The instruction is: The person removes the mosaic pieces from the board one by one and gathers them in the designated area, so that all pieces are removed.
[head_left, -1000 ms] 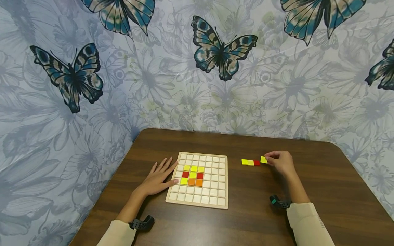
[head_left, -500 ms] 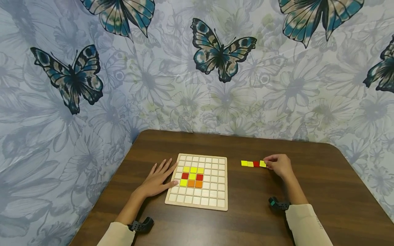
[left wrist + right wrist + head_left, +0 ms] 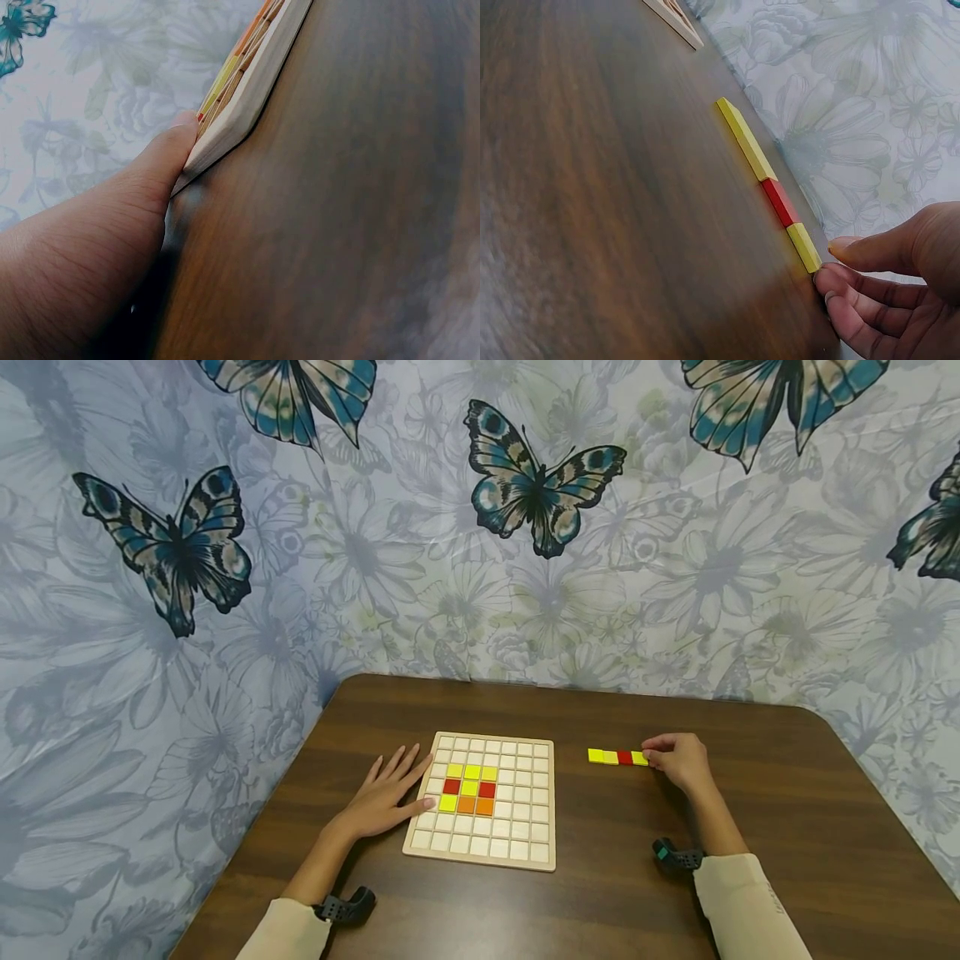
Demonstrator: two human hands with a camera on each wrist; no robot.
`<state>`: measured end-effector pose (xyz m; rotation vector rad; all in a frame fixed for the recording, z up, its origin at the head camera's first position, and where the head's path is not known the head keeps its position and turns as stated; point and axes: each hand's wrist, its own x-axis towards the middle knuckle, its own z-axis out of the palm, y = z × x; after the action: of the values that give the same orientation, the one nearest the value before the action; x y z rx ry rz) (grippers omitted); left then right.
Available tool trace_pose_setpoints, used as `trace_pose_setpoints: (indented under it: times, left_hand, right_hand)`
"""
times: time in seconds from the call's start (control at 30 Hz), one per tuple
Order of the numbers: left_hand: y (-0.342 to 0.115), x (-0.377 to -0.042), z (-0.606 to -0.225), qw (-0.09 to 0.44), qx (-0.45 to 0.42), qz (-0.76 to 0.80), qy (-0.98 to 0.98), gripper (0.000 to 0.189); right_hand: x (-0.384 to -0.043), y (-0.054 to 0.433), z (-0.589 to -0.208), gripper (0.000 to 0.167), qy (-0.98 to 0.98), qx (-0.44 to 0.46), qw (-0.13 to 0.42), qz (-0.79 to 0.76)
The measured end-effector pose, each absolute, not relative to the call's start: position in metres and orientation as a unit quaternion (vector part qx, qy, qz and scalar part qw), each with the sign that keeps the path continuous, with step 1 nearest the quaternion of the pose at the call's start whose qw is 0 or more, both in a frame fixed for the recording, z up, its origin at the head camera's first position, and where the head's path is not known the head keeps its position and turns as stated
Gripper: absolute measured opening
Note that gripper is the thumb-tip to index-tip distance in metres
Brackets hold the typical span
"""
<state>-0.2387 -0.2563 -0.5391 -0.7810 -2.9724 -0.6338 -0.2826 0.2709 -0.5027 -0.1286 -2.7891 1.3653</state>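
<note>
A wooden grid board (image 3: 517, 862) lies on the table. Red, yellow and orange tiles fill some of its cells, and pale squares fill others. My left hand (image 3: 385, 799) rests with spread fingers at its left side, the thumb over the edge. In the left wrist view the thumb (image 3: 176, 146) lies along the board's corner. To the right of the board is a short row of yellow tiles (image 3: 602, 757) and a red tile (image 3: 625, 757), ending in another yellow tile (image 3: 804, 247). My right hand (image 3: 681, 760) touches that end tile with its fingertips, the thumb a little apart from it.
The brown wooden table (image 3: 600, 893) reaches back to a wall (image 3: 420, 602) with flower and butterfly prints. Dark bands (image 3: 348, 906) are on both wrists. Bare tabletop separates the board from the tile row.
My right hand has brought the last yellow tile down and left against the red one, closing the gap, and its thumb now stands off the tile. The left hand stays in place.
</note>
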Motion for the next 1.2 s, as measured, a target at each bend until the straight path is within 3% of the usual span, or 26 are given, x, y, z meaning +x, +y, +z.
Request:
trace_pose_setpoints:
  times: [0.6, 1.2]
  left_hand:
    - [-0.256, -0.238, -0.538, 0.000, -0.249, -0.205, -0.947, 0.083]
    - [-0.257, -0.239, -0.538, 0.002, -0.252, -0.208, -0.945, 0.083]
  right_hand:
    - [-0.280, 0.264, -0.492, 0.019, -0.905, -0.025, 0.050, 0.423]
    - [-0.268, 0.224, -0.459, 0.015, -0.911, 0.057, 0.093, 0.398]
